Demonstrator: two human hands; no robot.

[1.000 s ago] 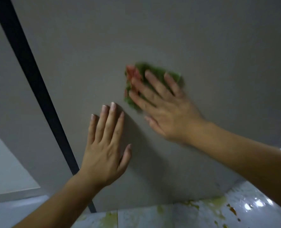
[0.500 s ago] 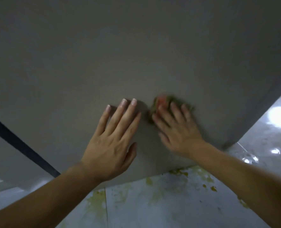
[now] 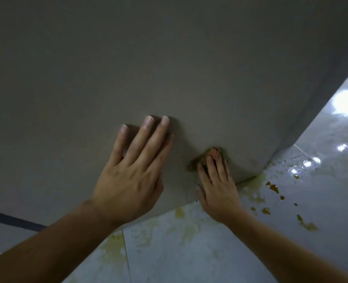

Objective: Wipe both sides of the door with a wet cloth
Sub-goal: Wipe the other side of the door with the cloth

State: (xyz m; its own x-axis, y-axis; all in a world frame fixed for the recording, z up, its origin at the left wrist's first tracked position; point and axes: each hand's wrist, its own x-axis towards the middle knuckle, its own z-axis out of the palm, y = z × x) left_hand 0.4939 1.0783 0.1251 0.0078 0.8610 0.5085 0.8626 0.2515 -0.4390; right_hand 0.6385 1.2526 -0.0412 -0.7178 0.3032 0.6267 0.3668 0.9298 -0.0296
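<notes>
The grey door [image 3: 169, 68] fills most of the head view, with its bottom edge running just above the floor. My left hand [image 3: 132, 176] lies flat against the door with straight fingers. My right hand [image 3: 218, 186] presses a greenish cloth [image 3: 195, 162] with a reddish patch against the door near its lower right corner. Straight fingers cover most of the cloth, so only its edges show past the fingertips.
A wet, glossy tiled floor [image 3: 189, 252] lies below the door, smeared with yellow-brown stains [image 3: 273, 188] near the door's corner. A dark strip [image 3: 12, 220] crosses the lower left. Bright reflections [image 3: 344, 105] shine on the floor at the right.
My right hand has slid the cloth down the door, from mid-height to close by its bottom edge. The view has dropped with it, and my left hand stays flat on the door.
</notes>
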